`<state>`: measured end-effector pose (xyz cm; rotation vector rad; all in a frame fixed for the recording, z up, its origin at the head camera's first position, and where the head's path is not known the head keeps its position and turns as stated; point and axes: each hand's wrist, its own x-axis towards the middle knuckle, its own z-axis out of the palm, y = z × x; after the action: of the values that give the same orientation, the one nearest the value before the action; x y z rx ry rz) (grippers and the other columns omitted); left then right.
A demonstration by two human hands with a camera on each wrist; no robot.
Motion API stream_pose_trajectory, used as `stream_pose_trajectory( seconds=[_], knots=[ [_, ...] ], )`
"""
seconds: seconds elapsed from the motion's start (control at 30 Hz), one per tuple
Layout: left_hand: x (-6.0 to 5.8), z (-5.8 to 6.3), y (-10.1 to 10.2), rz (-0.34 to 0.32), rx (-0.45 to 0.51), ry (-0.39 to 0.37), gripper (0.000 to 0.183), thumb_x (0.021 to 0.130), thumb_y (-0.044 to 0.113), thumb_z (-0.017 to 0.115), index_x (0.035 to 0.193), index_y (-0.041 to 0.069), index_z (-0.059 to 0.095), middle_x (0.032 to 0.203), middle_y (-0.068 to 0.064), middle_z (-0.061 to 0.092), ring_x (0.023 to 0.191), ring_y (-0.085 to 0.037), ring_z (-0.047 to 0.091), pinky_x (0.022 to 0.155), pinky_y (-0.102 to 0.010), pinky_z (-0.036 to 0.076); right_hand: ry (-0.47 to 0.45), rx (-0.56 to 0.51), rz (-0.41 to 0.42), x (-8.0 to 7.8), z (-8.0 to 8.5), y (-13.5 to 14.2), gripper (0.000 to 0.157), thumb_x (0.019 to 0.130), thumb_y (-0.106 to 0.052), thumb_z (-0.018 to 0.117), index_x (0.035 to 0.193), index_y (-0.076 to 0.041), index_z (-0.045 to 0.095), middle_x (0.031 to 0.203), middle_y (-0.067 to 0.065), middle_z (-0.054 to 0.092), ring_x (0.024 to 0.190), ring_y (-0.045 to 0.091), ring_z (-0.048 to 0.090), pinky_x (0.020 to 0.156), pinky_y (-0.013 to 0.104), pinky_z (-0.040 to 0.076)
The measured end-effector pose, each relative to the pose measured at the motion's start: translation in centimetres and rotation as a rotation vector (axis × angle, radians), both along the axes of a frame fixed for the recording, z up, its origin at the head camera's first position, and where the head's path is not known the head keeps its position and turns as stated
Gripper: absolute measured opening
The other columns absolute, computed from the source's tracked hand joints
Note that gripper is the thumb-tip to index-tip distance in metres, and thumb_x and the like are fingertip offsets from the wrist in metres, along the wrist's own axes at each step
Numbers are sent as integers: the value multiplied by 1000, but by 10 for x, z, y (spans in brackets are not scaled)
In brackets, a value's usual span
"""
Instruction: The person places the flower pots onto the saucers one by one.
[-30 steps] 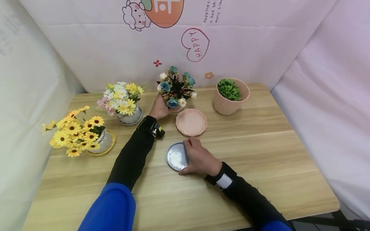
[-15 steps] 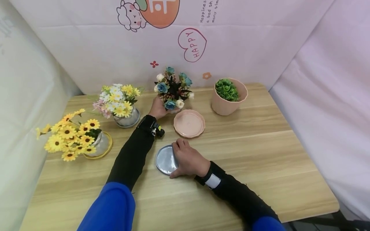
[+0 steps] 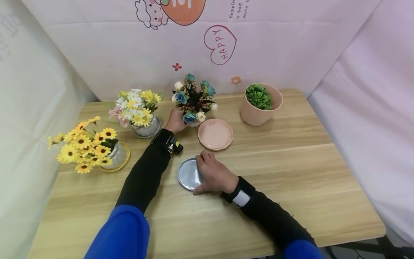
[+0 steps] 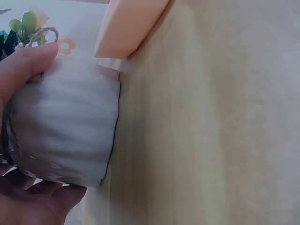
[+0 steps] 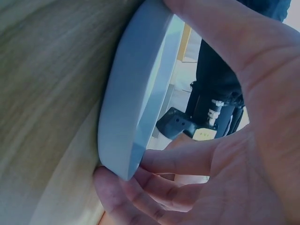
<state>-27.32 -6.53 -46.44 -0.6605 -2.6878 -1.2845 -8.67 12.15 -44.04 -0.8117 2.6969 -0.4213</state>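
My left hand grips the pale pot of blue and white artificial roses at the back of the table. In the left wrist view, the thumb lies across the pot near a twine bow, with the fingers curled below. Nearer the front, my right hand holds a round grey-blue saucer by its right side. Thumb and fingertips span the saucer's rim in the right wrist view, its underside close to the wood. Between the two hands sits a pink scalloped saucer.
To the left stand a pot of white and yellow daisies on a grey saucer and a pot of yellow sunflowers on a yellow-rimmed saucer. A pink pot with green foliage is at the back right. Fabric hangs behind the wooden table.
My right hand has slid the grey-blue saucer to the left. The rose pot, still in my left hand, has shifted slightly left. The head view has also moved a little.
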Motion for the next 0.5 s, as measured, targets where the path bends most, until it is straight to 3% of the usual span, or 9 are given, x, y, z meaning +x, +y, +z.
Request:
stream_pose_trajectory(
  seconds=[0.2,0.5],
  knots=[
    [13,-1,-7,-42,-3,44,64,92,4,77,147,-10,49,148,-31,54,142,-45,51,126,-51,39,-23,11,-5,-3,0,1,116,66,-57,98,149,6,47,135,18,48,122,31,45,100,40,58],
    [37,-1,-18,-63,19,26,59,95,1,73,147,-11,49,147,-32,54,141,-47,51,126,-52,39,-2,13,5,-5,0,2,115,66,-57,98,147,7,48,131,19,49,120,32,45,100,41,57]
  ],
)
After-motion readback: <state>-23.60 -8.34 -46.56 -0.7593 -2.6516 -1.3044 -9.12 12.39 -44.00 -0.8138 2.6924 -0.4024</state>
